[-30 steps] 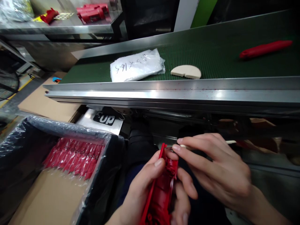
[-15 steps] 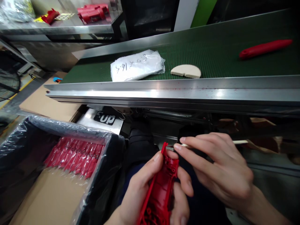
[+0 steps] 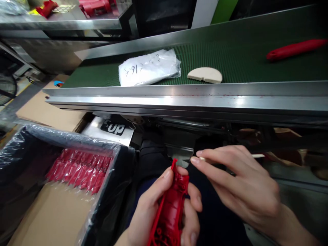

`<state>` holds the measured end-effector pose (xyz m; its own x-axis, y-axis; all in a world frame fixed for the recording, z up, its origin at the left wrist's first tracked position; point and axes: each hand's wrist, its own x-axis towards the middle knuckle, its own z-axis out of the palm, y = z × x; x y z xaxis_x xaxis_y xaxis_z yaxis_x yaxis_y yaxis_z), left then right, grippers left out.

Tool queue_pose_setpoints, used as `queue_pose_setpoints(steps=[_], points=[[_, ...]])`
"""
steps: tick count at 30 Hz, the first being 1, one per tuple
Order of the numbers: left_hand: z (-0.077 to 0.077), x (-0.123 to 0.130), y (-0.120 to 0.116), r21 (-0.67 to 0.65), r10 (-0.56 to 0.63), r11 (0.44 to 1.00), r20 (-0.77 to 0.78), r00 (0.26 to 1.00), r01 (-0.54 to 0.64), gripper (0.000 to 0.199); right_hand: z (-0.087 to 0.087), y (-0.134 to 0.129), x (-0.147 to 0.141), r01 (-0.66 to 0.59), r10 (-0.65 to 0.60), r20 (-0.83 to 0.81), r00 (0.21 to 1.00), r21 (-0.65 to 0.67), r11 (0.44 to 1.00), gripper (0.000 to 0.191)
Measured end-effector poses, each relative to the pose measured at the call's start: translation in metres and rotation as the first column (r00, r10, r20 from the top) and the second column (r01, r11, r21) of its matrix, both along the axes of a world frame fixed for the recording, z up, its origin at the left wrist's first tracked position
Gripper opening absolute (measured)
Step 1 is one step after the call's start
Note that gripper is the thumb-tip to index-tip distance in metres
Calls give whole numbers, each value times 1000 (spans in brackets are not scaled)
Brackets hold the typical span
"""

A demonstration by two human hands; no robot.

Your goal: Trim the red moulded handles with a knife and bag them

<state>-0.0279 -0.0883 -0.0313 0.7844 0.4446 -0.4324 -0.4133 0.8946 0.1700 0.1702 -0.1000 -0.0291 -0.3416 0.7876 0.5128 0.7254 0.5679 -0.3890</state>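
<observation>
My left hand [image 3: 156,194] is wrapped round a red plastic housing half [image 3: 170,212], its hollow inside facing up, with ribs and screw posts showing. The lower end of the housing runs out of the picture. To the right, my right hand [image 3: 238,184] pinches a slim tool with a cream-coloured handle [image 3: 257,156] between thumb and fingers. Its front end points at the housing's upper end, but a gap shows between them. I cannot make out the tool's tip.
Ahead runs a green conveyor belt [image 3: 233,54] with a metal rail [image 3: 153,97]. It carries a white plastic packet [image 3: 148,68], a beige half-disc [image 3: 205,74] and a red part [image 3: 294,49]. At left, a plastic-lined bin [image 3: 123,167] holds bagged red parts [image 3: 79,169] on cardboard.
The housing and my left hand have shifted slightly left and down, widening the gap to the tool. My right hand has barely moved and keeps its pinch. The whole view has shifted a little.
</observation>
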Motion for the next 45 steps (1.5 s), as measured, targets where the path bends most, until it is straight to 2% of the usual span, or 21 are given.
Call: queue_pose_setpoints(steps=[4, 8, 15, 17, 20, 22, 24, 26, 28, 32, 38, 41, 45], points=[[-7, 0, 4, 66, -84, 995, 109, 990, 78, 70, -5, 0, -5, -27, 27, 0, 1000, -25, 999, 42], [-17, 1, 4, 164, -100, 984, 200, 975, 67, 66, -5, 2, -6, -2, 2, 6, 1000, -34, 999, 40], [-21, 1, 3, 99, -125, 989, 187, 974, 108, 69, -3, 3, -8, 40, -41, 45, 998, 19, 999, 33], [-26, 3, -1, 87, -112, 992, 226, 968, 95, 69, -2, 5, -5, 63, -64, 64, 996, 22, 998, 37], [-32, 6, -8, 70, 19, 997, 222, 975, -36, 53, 1, 9, 1, 141, -144, 47, 988, 69, 988, 42], [-29, 7, -8, 76, 108, 990, 162, 981, -121, 39, 3, 9, 4, 199, -201, 14, 979, 93, 976, 44], [-19, 5, -1, 98, 147, 983, 55, 988, -152, 33, 6, 6, 2, 226, -225, -33, 974, 55, 973, 45], [-5, 2, 13, 115, 189, 977, -71, 979, -180, 31, 11, 1, -3, 209, -209, -87, 974, -19, 978, 45], [7, -1, 29, 107, 253, 965, -149, 956, -239, 31, 17, -6, -12, 129, -137, -119, 983, -75, 989, 40], [18, -3, 53, 159, 348, 930, -84, 934, -332, 32, 19, -14, -32, -27, 16, -100, 995, -108, 994, 28], [20, 3, 64, 197, 376, 909, -3, 927, -368, 31, 8, -7, -46, -2, -10, -120, 993, -96, 995, 30], [22, 5, 67, 209, 388, 902, -6, 922, -378, 31, 7, -3, -45, -29, 23, -97, 995, -59, 998, 28], [23, 6, 70, 206, 404, 896, -6, 915, -394, 31, 7, -4, -43, -56, 50, -82, 995, -77, 995, 28]])
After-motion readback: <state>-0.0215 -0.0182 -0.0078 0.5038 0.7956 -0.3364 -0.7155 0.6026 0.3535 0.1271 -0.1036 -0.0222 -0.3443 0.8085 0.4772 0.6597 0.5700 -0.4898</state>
